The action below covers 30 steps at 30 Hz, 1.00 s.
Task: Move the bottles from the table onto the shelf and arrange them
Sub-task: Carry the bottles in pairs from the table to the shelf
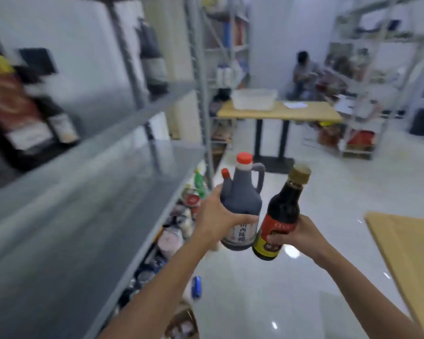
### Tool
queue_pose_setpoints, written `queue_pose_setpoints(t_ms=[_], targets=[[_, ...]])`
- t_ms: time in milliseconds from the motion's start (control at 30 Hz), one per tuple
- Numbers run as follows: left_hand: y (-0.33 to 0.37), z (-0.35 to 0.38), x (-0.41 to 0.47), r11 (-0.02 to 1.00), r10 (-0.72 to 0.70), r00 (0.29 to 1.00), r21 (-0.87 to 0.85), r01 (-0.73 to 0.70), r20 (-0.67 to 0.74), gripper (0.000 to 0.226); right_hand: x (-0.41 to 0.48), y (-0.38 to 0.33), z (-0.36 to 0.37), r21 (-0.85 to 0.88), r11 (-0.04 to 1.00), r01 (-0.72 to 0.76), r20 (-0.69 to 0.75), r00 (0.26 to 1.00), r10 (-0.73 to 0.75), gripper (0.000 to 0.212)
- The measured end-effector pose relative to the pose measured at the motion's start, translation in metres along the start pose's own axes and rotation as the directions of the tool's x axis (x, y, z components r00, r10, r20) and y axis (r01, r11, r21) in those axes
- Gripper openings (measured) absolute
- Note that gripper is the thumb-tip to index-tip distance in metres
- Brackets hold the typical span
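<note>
— Above the shiny floor point(267, 289), what are the hands carrying?
— Left hand point(214, 216) is wrapping its fingers around a dark jug with handle and red cap point(240, 196). Right hand point(296, 234) is gripping the label of a slimmer dark bottle point(278, 216), which is leaning right.
— And the shelf?
— The grey shelf point(83, 216) is lying to the left, its near board bare. Higher up, blurred dark bottles point(32, 118) are standing. Farther, a wooden table point(291, 112) is carrying a white tub point(253, 99).

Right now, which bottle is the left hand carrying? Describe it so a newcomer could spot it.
Look just right of the grey metal shelf, above the white floor. The left hand grips a dark jug bottle. Unlike the slimmer gold-capped bottle beside it, it has a red cap and a moulded side handle.
</note>
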<state>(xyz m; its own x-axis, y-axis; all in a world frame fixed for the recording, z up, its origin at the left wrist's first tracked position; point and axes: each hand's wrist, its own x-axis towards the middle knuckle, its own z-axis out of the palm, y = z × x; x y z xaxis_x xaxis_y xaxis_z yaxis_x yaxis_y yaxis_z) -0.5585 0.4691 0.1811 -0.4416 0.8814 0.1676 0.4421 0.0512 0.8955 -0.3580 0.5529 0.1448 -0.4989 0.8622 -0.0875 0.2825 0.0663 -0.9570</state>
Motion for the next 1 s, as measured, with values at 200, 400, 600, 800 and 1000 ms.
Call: queue_pose_setpoints(t_ms=[200,400,600,800,1000], targets=[[0.036,-0.098,0.038,0.991,0.134,0.937,0.060,-0.121,-0.324,0.089,0.085,-0.111,0.056,0.072,0.948,0.310,0.212,0.924,-0.318,0.066],[0.070,-0.145,0.084,0.984,0.178,0.779,0.085,-0.159,-0.601,0.088,0.172,-0.196,0.081,0.114,0.840,0.530,0.319,0.781,-0.536,0.065],[0.091,-0.175,0.134,0.977,0.184,0.519,0.099,-0.186,-0.835,0.085,0.245,-0.280,0.109,0.247,0.722,0.646,0.465,0.575,-0.673,0.059],[0.094,-0.211,0.169,0.983,0.160,0.304,0.124,-0.136,-0.939,0.074,0.302,-0.336,0.164,0.360,0.666,0.653,0.585,0.398,-0.706,0.054],[0.082,-0.236,0.184,0.992,0.115,0.238,0.099,-0.076,-0.965,0.065,0.337,-0.348,0.210,0.400,0.696,0.596,0.678,0.318,-0.662,0.055]])
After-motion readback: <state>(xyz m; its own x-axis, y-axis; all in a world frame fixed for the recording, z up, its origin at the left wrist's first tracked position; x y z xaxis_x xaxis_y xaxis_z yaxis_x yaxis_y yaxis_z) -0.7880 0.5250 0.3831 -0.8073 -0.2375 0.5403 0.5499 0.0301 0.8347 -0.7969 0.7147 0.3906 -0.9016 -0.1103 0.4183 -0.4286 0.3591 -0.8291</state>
